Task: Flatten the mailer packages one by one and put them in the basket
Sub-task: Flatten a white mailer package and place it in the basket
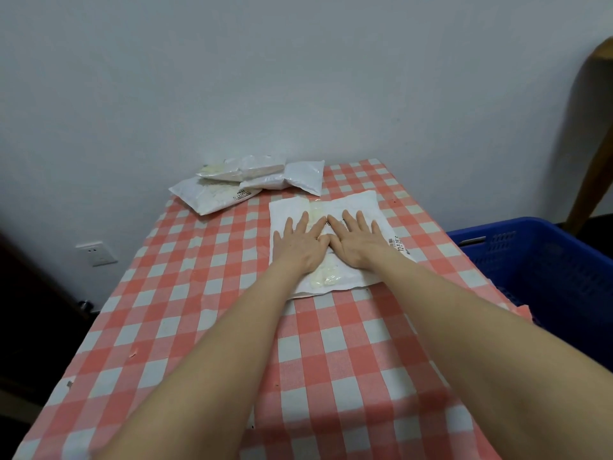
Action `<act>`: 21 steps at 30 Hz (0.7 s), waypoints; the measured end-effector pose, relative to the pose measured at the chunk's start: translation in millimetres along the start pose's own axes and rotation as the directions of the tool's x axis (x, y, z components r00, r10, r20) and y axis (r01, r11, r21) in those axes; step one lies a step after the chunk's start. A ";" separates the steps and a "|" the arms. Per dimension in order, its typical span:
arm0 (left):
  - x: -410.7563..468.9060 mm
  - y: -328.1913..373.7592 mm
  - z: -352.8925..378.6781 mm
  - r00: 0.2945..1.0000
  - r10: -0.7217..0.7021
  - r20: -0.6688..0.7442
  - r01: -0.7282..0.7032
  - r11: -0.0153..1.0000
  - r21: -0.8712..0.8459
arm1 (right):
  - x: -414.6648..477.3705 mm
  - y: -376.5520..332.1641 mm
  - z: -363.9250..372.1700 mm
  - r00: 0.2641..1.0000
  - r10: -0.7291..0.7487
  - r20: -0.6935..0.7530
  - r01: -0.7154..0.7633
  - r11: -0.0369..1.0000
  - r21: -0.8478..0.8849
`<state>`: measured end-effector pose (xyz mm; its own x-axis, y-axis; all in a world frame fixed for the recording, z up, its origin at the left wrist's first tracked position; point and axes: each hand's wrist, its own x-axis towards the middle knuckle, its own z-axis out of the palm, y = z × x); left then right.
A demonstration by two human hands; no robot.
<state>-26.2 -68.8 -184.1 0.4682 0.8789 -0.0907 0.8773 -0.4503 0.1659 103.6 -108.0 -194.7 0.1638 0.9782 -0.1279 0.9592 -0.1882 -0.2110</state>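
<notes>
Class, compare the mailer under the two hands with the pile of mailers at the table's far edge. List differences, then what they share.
The pressed mailer lies alone and flat on the tablecloth; the pile overlaps and looks puffy. The left hand and right hand press the pressed mailer; nothing touches the pile. Both are white mailers with printed labels.

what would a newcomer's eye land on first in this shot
The left hand and the right hand press flat, side by side, on a white mailer in the middle of the red-and-white checked tablecloth. Beyond them, at the cloth's far left corner, lies a pile of puffy mailers. A blue basket stands off the right edge.
</notes>
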 end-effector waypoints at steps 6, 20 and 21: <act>-0.4 0.8 -0.7 1.000 -0.010 0.012 0.010 1.000 -0.007 | 1.0 -0.6 -1.6 0.999 0.019 0.037 -0.019 1.000 -0.005; 1.5 1.4 -5.1 0.999 -0.013 0.042 0.013 1.000 -0.002 | 4.2 2.6 -12.0 0.995 0.021 0.102 -0.023 1.000 0.019; 2.7 0.8 -7.0 0.999 -0.012 0.045 0.012 1.000 -0.003 | 4.1 3.1 -14.0 0.997 0.017 0.072 -0.017 1.000 0.010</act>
<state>-24.9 -65.7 -177.3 0.4618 0.8764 -0.1367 0.8827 -0.4389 0.1681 110.4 -103.3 -182.3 0.1627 0.9661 -0.2005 0.9539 -0.2060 -0.2183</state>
